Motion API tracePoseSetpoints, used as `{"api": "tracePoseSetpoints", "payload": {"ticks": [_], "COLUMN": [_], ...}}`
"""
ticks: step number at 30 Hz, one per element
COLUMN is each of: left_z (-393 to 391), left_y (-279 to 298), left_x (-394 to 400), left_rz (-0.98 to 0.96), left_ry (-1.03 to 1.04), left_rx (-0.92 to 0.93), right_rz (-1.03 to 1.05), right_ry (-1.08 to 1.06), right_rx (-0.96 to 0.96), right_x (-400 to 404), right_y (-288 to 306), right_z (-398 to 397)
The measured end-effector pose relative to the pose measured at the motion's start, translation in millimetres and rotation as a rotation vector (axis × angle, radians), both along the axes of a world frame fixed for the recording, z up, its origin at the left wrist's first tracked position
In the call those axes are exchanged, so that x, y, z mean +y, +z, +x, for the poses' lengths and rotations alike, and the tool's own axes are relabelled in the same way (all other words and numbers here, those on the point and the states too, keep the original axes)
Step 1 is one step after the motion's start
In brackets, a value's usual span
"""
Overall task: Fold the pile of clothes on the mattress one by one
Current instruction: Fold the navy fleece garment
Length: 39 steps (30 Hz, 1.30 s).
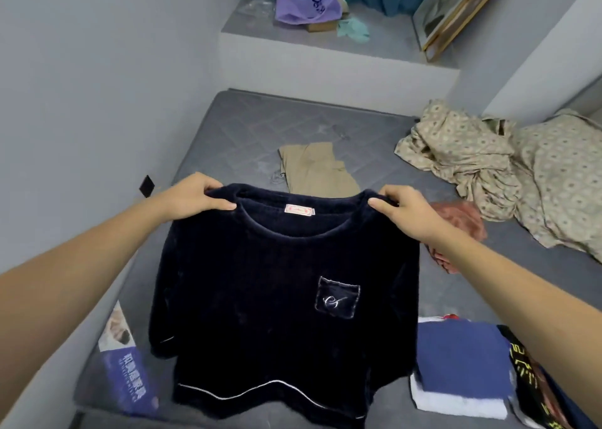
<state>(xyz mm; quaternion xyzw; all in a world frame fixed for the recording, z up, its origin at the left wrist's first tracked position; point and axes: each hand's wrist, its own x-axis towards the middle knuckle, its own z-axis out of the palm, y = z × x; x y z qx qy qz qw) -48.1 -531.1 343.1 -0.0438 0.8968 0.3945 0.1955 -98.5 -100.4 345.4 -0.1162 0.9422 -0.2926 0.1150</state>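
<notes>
You pinch the navy velvet top at each shoulder, left hand and right hand, so it hangs flat for folding. It hangs above the mattress, with folded clothes stacked to its right.

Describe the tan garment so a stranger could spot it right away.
Start at the grey mattress. Near its middle, just beyond the dark top held up by both hands, lie the tan trousers. They are plain and flat; the floral bedding to the right is patterned and crumpled.
</notes>
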Motion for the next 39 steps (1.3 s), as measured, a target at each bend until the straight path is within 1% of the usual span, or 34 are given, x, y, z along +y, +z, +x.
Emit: {"api": "tracePoseSetpoints", "payload": {"ticks": [4, 6, 9, 11, 13, 15, 17, 18, 20, 21, 22, 23, 24, 26, 28, 30, 32, 34, 35, 37, 39], "left_z": [-98.1, -147.5, -199.0, -208.1, -198.0, -173.8, -149.3, -141.4, -133.6, -135.0, -139.7, -146.1, -154.2, -174.0, -200.9, -227.5, -248.3, -263.5, -269.7, -280.8, -289.3], "left_y": [-157.9, -234.2, -333.3, -386.9, -430.4, -465.2, -491.8, -500.4, -510.5, -513.2, -514.2, -512.5, -509.4, -502.6, -494.3, -482.4, -467.2, -457.5, -456.1, -457.3, -456.0], "left_x": [-8.4, -11.6, -13.2, -1.7, 25.4, 64.8, 105.4, 125.7, 162.8, 178.3, 192.2, 205.5, 218.5, 240.8, 260.0, 279.0, 300.3, 318.0, 324.3, 332.0, 334.5], "left_rz": [-0.141, -0.219, -0.428, -0.569, -0.562, -0.479, -0.370, -0.313, -0.250, -0.261, -0.292, -0.325, -0.349, -0.348, -0.304, -0.273, -0.303, -0.369, -0.363, -0.310, -0.314], "left_ry": [0.046, 0.055, 0.091, 0.121, 0.054, -0.148, -0.307, -0.354, -0.426, -0.433, -0.426, -0.413, -0.396, -0.400, -0.453, -0.535, -0.652, -0.767, -0.790, -0.751, -0.621], "left_rx": [0.101, 0.153, 0.243, 0.345, 0.481, 0.581, 0.598, 0.566, 0.447, 0.389, 0.375, 0.412, 0.489, 0.635, 0.660, 0.559, 0.352, 0.101, 0.010, -0.024, 0.051], "right_rz": [0.106, 0.145, 0.170, 0.149, 0.132, 0.158, 0.170, 0.143, -0.012, -0.083, -0.115, -0.118, -0.101, -0.084, -0.126, -0.197, -0.283, -0.364, -0.405, -0.462, -0.429], "right_ry": [0.029, 0.020, -0.018, -0.094, -0.155, -0.201, -0.244, -0.276, -0.345, -0.367, -0.366, -0.347, -0.311, -0.251, -0.225, -0.184, -0.172, -0.210, -0.225, -0.230, -0.205], "right_rx": [-0.067, -0.059, -0.077, -0.151, -0.260, -0.333, -0.349, -0.358, -0.430, -0.483, -0.533, -0.576, -0.606, -0.614, -0.604, -0.602, -0.615, -0.641, -0.661, -0.742, -0.816], "right_x": [-10.6, -16.7, -28.0, -30.6, -24.9, -12.0, 5.2, 13.8, 28.8, 34.8, 39.5, 44.9, 49.9, 61.7, 76.2, 90.0, 102.1, 113.0, 118.1, 128.8, 140.5], "right_y": [-149.6, -222.4, -323.1, -381.4, -427.7, -452.6, -464.9, -466.0, -463.1, -461.4, -459.0, -459.7, -460.9, -467.2, -472.1, -471.8, -469.3, -468.4, -469.2, -469.5, -466.6], "right_z": [-97.0, -140.9, -188.1, -201.9, -200.5, -186.4, -175.3, -172.3, -168.4, -167.9, -167.2, -166.5, -166.2, -168.9, -172.4, -171.2, -165.5, -156.6, -151.5, -140.5, -129.2]}}
